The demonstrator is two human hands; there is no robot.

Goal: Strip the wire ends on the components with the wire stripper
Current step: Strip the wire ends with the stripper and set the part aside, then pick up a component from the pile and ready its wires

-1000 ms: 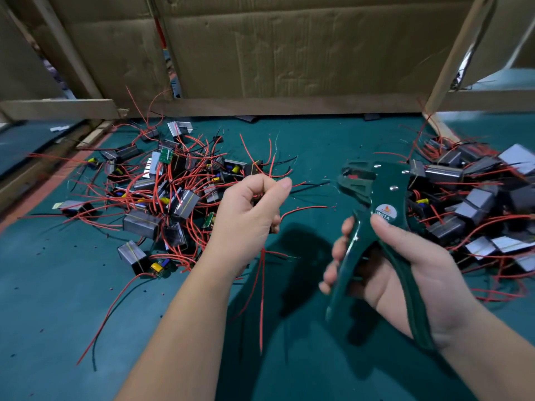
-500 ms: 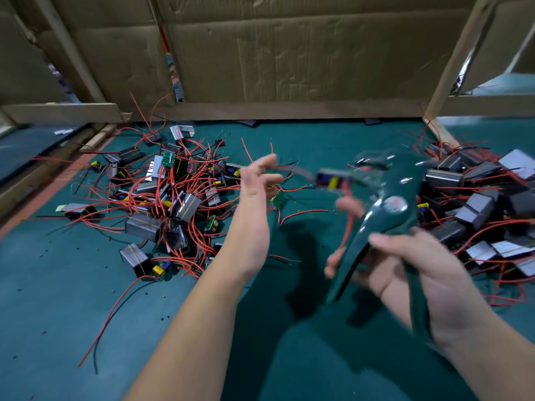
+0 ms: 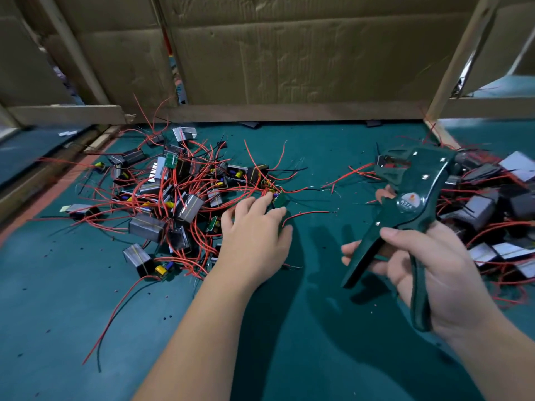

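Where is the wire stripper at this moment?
The wire stripper is on the right of the head view, gripped by the right hand above the teal mat, its head beside the right-hand pile of components.

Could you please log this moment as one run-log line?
left hand: open, over component pile | right hand: holds wire stripper | stage: fetching next component

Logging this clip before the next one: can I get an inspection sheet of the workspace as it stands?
Surface: teal mat.
Job's things: wire stripper, handles spread; left pile of components; right pile.
Clutter: small dark specks on the mat.
Grippers: left hand open, fingers at the left pile's edge; right hand grips the stripper's handles.
Cables: red and black leads tangled through both piles, some trailing onto the mat.
Surroundings: cardboard panels and wooden rails behind.
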